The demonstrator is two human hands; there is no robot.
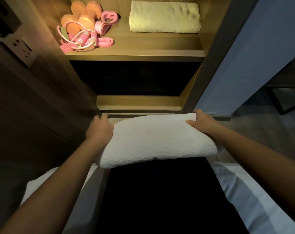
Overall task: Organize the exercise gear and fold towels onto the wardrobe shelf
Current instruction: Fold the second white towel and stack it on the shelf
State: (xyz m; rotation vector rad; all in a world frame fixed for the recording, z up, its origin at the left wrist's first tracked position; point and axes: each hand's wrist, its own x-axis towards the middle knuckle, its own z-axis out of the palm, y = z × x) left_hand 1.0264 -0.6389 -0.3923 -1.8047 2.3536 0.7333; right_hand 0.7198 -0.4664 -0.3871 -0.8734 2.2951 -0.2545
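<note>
A folded white towel (157, 141) hangs in the air below the wardrobe, held from both sides. My left hand (99, 129) grips its left edge and my right hand (202, 123) grips its far right corner. On the lit wooden shelf (135, 53) above lies another folded towel (165, 16) at the right. At the shelf's left sit orange dumbbells (81, 17), a pink skipping rope (81, 39) and pink resistance bands (106, 22).
A dark lower compartment (135, 78) opens under the shelf, with a wooden ledge (138, 103) below it. A wall socket (21, 48) is on the left panel. A blue-grey wardrobe door (244, 56) stands at the right. White bedding (244, 191) lies near my body.
</note>
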